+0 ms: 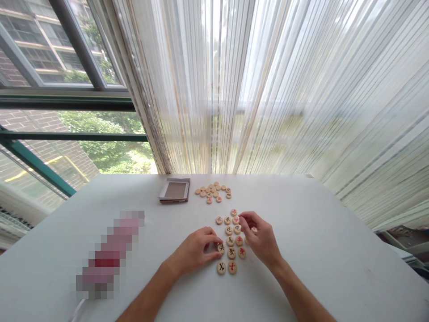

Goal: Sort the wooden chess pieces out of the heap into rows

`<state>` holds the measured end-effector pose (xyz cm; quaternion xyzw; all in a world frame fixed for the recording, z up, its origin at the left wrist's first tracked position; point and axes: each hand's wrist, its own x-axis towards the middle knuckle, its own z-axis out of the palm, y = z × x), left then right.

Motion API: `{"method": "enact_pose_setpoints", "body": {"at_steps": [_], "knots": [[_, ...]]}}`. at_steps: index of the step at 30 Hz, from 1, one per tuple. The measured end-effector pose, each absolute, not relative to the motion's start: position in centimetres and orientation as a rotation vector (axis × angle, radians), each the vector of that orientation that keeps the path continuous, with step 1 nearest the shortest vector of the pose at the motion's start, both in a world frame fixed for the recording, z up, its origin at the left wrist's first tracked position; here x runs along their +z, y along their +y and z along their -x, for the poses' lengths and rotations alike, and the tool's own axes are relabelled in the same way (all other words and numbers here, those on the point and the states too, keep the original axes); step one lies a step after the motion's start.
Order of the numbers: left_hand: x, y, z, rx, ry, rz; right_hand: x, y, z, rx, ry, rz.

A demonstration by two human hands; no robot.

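Rows of round wooden xiangqi pieces with black or red characters lie face up on the white table. My left hand has its thumb and forefinger closed around a black-marked xiangqi piece at the left of the rows. At the right side, the fingertips of my right hand pinch the edge of a red-marked xiangqi piece. Part of another piece shows behind this hand, which hides some of the right side. Nearest me lie a black-marked piece and a red-marked one.
Toward the back, more xiangqi pieces lie in a loose cluster, many without visible characters. Beside them sits a shallow open box. A blurred-out pinkish object with a white cord lies at left. Striped curtains hang behind the white table.
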<state>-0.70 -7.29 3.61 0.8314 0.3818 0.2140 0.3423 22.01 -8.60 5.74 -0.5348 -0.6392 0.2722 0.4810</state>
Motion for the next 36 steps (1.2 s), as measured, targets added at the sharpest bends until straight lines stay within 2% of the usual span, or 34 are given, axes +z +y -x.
{"method": "enact_pose_setpoints", "body": {"at_steps": [14, 23, 36], "knots": [[4.5, -7.7, 0.9, 0.499, 0.915, -2.204, 5.7, -8.5, -22.1, 0.646, -1.591, 1.304], [4.5, -7.7, 0.9, 0.494, 0.918, -2.218, 5.9, -9.0, -23.5, 0.695, -2.107, 1.329], [4.7, -7.8, 1.1, 0.434, 0.927, -2.229, 5.4, -9.1, -23.5, 0.797, -2.209, 1.452]]}}
